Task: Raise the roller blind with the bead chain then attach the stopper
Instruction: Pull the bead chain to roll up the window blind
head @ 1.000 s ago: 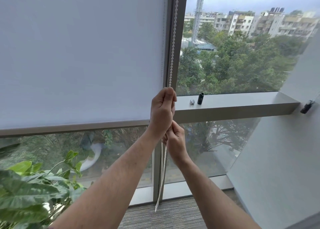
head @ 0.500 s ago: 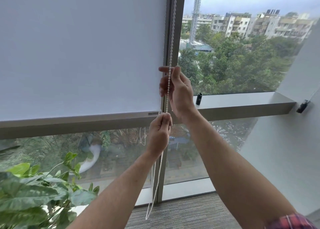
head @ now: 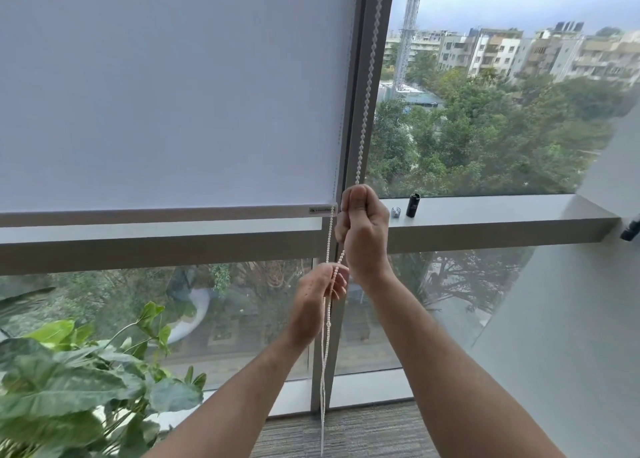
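Observation:
A white roller blind (head: pixel 173 94) covers the upper left window, its bottom bar level with the grey window ledge (head: pixel 485 212). A white bead chain (head: pixel 367 87) hangs down along the window frame. My right hand (head: pixel 363 229) is closed in a fist around the chain at ledge height. Just below it, my left hand (head: pixel 318 305) pinches the chain loosely between its fingers, and the loop hangs on down to the floor. A small silver stopper (head: pixel 395 212) sits on the ledge to the right of my right hand.
A black cylinder (head: pixel 412 205) stands on the ledge beside the stopper. A leafy green plant (head: pixel 79 388) fills the lower left. A white wall (head: pixel 571 336) with a black fitting (head: pixel 630 229) closes in on the right. Grey carpet lies below the window.
My right hand came down from above and closed on the chain at ledge height. My left hand dropped lower. The blind's bottom bar has risen to the level of the ledge.

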A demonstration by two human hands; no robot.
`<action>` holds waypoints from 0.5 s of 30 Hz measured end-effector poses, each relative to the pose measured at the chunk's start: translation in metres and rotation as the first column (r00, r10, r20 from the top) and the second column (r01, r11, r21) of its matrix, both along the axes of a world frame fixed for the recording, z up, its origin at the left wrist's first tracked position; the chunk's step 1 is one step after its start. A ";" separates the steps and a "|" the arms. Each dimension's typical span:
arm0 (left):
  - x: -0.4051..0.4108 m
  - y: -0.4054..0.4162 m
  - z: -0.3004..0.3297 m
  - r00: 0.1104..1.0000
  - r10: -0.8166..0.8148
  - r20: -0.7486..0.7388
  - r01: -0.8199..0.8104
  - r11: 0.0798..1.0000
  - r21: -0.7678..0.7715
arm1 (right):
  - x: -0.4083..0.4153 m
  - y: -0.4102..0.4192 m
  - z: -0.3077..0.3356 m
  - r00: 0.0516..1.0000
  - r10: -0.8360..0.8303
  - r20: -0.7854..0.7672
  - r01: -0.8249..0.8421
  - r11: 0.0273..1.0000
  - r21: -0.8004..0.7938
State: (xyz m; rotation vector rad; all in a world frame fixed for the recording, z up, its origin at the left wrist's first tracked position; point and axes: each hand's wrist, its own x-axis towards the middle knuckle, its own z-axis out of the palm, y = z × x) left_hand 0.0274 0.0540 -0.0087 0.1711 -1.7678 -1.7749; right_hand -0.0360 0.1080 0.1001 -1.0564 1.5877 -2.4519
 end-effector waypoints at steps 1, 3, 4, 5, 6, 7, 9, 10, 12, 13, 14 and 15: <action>-0.004 -0.003 0.012 0.999 0.030 -0.026 -0.030 0.999 0.012 | -0.001 0.000 -0.001 1.000 -0.012 -0.003 0.012 1.000 0.010; -0.013 -0.007 0.042 0.993 0.071 -0.089 -0.071 0.997 0.011 | -0.001 -0.001 -0.008 1.000 -0.011 0.000 0.011 1.000 0.026; -0.016 -0.008 0.059 0.989 0.072 -0.131 -0.071 0.997 0.014 | 0.000 -0.002 -0.014 1.000 -0.005 0.007 0.005 0.999 0.033; -0.018 -0.008 0.078 0.983 0.066 -0.171 -0.062 0.998 0.028 | 0.001 -0.003 -0.020 1.000 -0.006 0.010 0.006 0.999 0.046; -0.020 -0.008 0.096 0.976 0.041 -0.213 -0.031 0.998 0.052 | 0.002 -0.003 -0.027 1.000 -0.015 0.011 0.014 0.998 0.067; -0.022 -0.007 0.114 0.968 0.021 -0.250 -0.007 0.998 0.057 | 0.004 -0.003 -0.034 1.000 -0.019 0.019 0.018 0.996 0.092; -0.025 -0.003 0.142 0.955 -0.003 -0.295 0.001 1.000 -0.006 | 0.006 -0.002 -0.044 0.997 0.009 0.070 -0.017 0.994 0.105; -0.028 -0.001 0.152 0.948 -0.012 -0.317 0.000 0.999 -0.037 | 0.006 -0.002 -0.046 0.996 0.022 0.090 -0.031 0.994 0.101; -0.032 0.005 0.164 0.947 -0.011 -0.320 0.006 1.000 -0.017 | 0.005 0.001 -0.048 0.995 0.021 0.095 -0.031 0.994 0.108; -0.033 0.008 0.166 0.949 0.006 -0.316 -0.004 1.000 0.006 | 0.004 0.002 -0.049 0.996 0.016 0.085 -0.026 0.993 0.118; -0.035 0.008 0.164 0.950 0.018 -0.312 -0.013 1.000 0.017 | 0.002 0.002 -0.051 0.997 0.013 0.078 -0.023 0.991 0.131; -0.037 0.009 0.161 0.950 0.035 -0.312 -0.036 0.999 0.003 | 0.001 0.003 -0.053 0.997 0.022 0.080 -0.033 0.989 0.144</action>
